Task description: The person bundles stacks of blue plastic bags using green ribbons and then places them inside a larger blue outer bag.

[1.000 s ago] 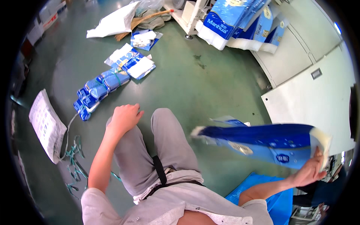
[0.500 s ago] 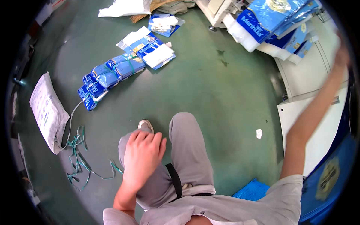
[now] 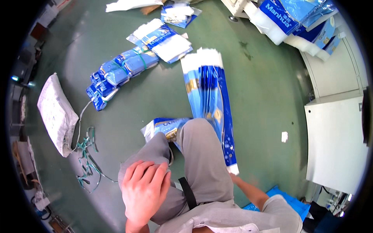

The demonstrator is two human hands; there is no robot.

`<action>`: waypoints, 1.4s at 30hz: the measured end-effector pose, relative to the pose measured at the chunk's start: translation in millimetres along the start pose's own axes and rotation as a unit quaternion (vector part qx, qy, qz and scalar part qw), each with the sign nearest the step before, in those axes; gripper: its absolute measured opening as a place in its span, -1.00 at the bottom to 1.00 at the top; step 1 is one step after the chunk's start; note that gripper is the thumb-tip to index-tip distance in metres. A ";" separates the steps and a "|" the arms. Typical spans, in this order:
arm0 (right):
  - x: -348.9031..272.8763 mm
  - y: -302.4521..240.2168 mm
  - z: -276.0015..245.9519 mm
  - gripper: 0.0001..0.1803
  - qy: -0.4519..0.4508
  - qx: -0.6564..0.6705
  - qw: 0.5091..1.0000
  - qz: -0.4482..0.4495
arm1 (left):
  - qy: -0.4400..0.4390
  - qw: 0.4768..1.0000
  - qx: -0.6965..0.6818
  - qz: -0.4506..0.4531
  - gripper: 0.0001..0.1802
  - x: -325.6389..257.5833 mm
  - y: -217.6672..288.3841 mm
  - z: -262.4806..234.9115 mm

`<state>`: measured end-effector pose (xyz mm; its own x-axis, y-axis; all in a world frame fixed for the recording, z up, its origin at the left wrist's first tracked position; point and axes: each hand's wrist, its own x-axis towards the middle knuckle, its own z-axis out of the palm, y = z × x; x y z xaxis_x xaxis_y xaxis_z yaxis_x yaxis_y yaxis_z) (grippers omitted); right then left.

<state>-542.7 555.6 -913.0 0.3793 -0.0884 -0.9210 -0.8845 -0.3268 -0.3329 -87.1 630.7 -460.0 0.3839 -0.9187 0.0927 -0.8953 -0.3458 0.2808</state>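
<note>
My left hand [image 3: 145, 190] lies on my left knee with its fingers slightly apart, holding nothing. Beside my right thigh, my right hand [image 3: 234, 179] is by the white lower end of a long bundle of blue-and-white plastic packaging bags [image 3: 208, 89]. My leg hides most of that hand's fingers, so its grip cannot be made out. The bundle stretches away over the green floor past my right knee, its white far end fanned out. Another blue printed plastic bag bundle [image 3: 168, 127] shows just beyond my knees, partly covered by them.
Packs tied with green string [image 3: 124, 70] and flat bags [image 3: 165, 40] lie ahead. A white sack [image 3: 56, 112] and tangled green strapping [image 3: 89, 163] are at left. Blue bags [image 3: 276, 17] overhang a white cabinet [image 3: 334, 143] at right. A blue sheet [image 3: 285, 198] lies behind my right arm.
My right arm has swung down from the far right to beside my right thigh. Blue-and-white bag bundles now lie before my knees. My left hand stays on the knee.
</note>
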 end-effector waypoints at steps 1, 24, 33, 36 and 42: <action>-30.9 -20.1 -12.6 -0.30 -0.023 -0.038 0.998 0.048 | -0.005 1.000 -0.006 0.013 -0.81 4.0 5.8 5.8; -414.5 -196.8 -316.8 -0.53 0.035 0.557 0.829 -0.049 | 0.036 0.999 -0.006 0.031 -0.89 25.0 -1.4 11.1; -480.5 -289.8 -269.0 -0.60 -0.011 0.735 0.549 -0.398 | 0.019 0.993 -0.101 0.052 -0.77 39.0 -6.4 18.8; -489.5 -283.7 -273.8 -0.58 -0.020 0.706 0.500 -0.501 | -0.045 0.931 -0.323 0.164 -0.51 58.6 54.2 19.4; -512.8 -281.0 -330.8 -0.52 -0.061 0.620 0.471 -0.624 | -0.154 0.741 -0.618 0.211 -0.10 84.6 107.9 67.8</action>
<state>-398.8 381.5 -280.2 0.8625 -0.4768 0.1693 0.5005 0.7552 -0.4233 -166.5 502.8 -486.7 -0.1118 -0.9612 0.2522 0.0434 0.2488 0.9676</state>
